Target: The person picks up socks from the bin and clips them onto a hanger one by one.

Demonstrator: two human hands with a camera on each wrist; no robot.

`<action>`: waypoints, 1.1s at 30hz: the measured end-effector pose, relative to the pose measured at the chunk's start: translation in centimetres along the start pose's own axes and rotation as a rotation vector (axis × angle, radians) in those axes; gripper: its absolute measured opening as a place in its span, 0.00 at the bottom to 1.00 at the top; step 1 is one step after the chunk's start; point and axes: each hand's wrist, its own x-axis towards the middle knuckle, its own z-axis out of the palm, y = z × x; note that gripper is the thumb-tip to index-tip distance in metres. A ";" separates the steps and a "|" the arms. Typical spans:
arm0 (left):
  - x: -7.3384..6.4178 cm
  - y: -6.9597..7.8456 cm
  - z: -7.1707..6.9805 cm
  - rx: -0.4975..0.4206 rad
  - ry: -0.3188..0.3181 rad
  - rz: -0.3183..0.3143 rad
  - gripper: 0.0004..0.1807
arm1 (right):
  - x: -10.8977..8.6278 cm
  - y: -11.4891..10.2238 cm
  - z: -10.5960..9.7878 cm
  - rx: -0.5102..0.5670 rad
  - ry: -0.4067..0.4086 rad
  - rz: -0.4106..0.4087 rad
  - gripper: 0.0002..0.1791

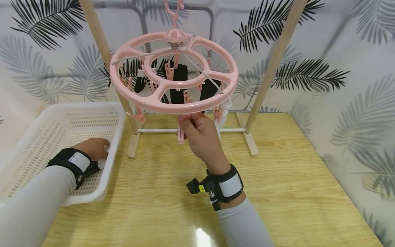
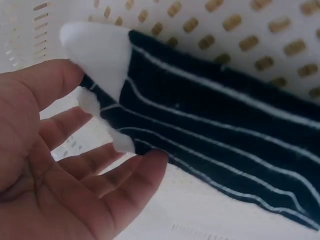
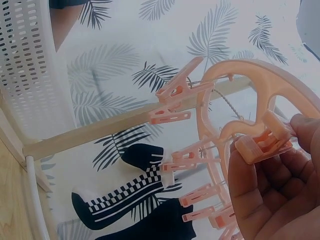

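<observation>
In the head view, my left hand [image 1: 95, 148] is down inside the white basket [image 1: 114, 151]. The left wrist view shows that hand [image 2: 75, 165] with thumb and bent fingers about the end of a dark sock [image 2: 210, 135], which has white stripes and a white tip. Under the front rim of the pink round hanger [image 1: 179, 109], my right hand [image 1: 202, 135] pinches a pink clothespin [image 1: 180, 135]. In the right wrist view this clothespin [image 3: 265, 142] sits between thumb and fingers. A checkered black-and-white sock [image 3: 120, 195] hangs from other pink clothespins [image 3: 185, 160].
The hanger hangs between wooden posts [image 1: 273, 65], with a white crossbar [image 1: 231, 130] low between them. Several dark and white socks [image 1: 179, 96] dangle below its ring. A wood-grain table [image 1: 293, 185] lies underneath, and a leaf-patterned cloth [image 1: 355, 103] stands behind.
</observation>
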 end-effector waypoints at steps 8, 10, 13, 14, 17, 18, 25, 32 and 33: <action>-0.2 0.3 -0.3 0.021 0.027 0.023 0.17 | 0.0 0.9 -0.2 -0.017 -0.001 -0.026 0.15; -0.3 0.4 -0.4 0.028 0.031 0.017 0.16 | 0.1 0.8 -0.2 -0.020 -0.004 -0.016 0.14; -0.4 0.2 -0.5 0.029 0.029 0.001 0.12 | 0.1 0.7 -0.1 -0.016 -0.005 -0.002 0.12; -0.4 0.1 -0.6 0.026 0.028 -0.002 0.10 | 0.1 0.7 -0.1 -0.015 -0.006 0.001 0.12; -0.6 -0.3 -0.8 0.014 0.047 -0.002 0.06 | 0.1 0.8 -0.1 -0.012 -0.007 -0.002 0.12; -0.7 -0.4 -0.9 0.006 0.063 -0.001 0.06 | 0.1 0.9 -0.1 -0.015 -0.007 -0.007 0.13; -2.5 -0.4 -2.6 -0.063 0.212 -0.004 0.10 | 0.0 1.1 0.0 -0.013 -0.012 -0.032 0.15; -4.4 2.0 -5.1 -0.097 0.377 0.076 0.09 | 0.1 0.9 0.1 -0.020 -0.004 -0.021 0.15; -4.8 2.4 -5.5 -0.105 0.402 0.091 0.09 | 0.1 0.9 0.1 -0.016 -0.006 -0.022 0.15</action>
